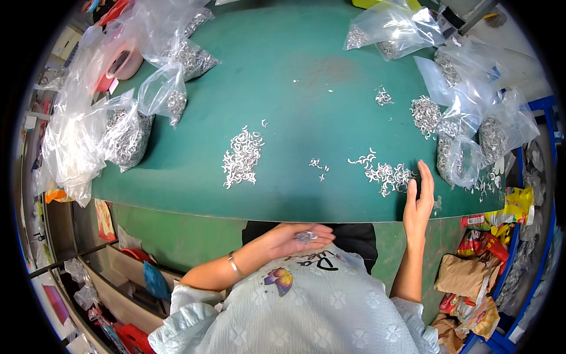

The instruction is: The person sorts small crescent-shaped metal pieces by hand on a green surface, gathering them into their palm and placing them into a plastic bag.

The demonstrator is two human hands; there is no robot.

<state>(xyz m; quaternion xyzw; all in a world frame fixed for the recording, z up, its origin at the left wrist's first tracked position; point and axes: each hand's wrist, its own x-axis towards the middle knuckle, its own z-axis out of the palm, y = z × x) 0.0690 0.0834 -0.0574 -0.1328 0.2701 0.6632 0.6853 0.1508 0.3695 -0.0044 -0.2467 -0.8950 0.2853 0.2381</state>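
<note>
Just off the front edge of the table, my left hand (303,237) is turned palm up with its fingers stretched out. A small heap of curved silver metal pieces (306,236) rests in it. My right hand (419,192) is open on the tabletop at the right, fingers straight, its edge against a loose pile of the same crescent-shaped pieces (386,176). Left of that lie a few scattered ones (319,165). A larger pile of crescents (243,157) spreads out left of the middle.
The green tabletop (306,124) also carries bags of metal pieces at the left (128,138), far right (395,32) and right (463,156). Beside the right-hand bags sits another pile (425,116). Drawers (115,274) stand lower left, packages (469,274) lower right.
</note>
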